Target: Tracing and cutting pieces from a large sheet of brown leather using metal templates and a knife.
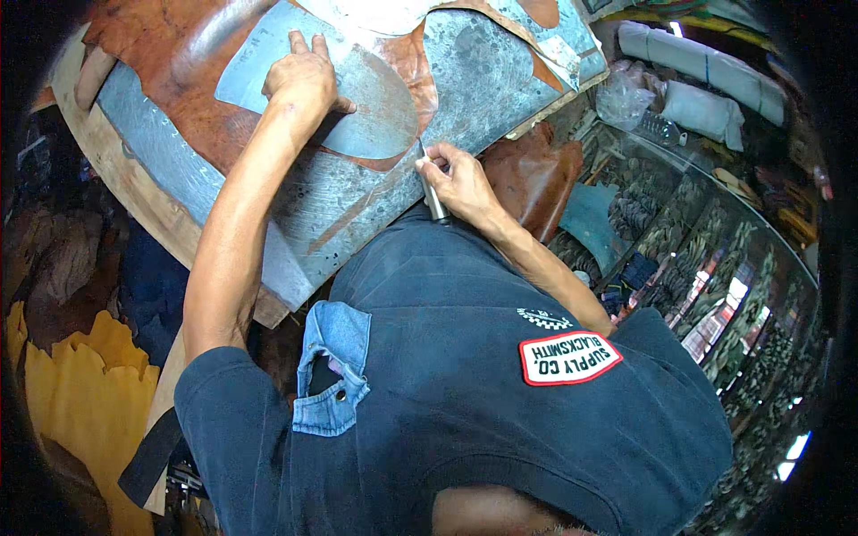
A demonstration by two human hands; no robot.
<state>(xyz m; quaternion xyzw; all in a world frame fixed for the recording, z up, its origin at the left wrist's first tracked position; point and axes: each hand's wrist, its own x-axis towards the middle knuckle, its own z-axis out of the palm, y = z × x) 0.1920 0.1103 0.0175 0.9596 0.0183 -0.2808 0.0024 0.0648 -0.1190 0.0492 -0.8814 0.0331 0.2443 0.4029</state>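
Observation:
My left hand (307, 82) lies with fingers spread on a smooth grey template sheet (380, 98) with a rounded edge, pressing it onto brown leather (201, 121). Close to the template's right edge, my right hand (458, 185) grips a slim knife (436, 205) with a metal handle. Its thin blade points away from me, its tip near the leather that shows beside the template. Whether the tip touches the leather I cannot tell. Beneath lies a scratched grey metal sheet (483, 80) covering the tabletop.
A wooden edge (147, 192) borders the table at left. White paper (366, 11) lies at the far side. More brown leather (527, 179) hangs off the right side. Yellow hide (80, 375) is at lower left. Wrapped white rolls (702, 67) rest on a glass case (679, 161) at right.

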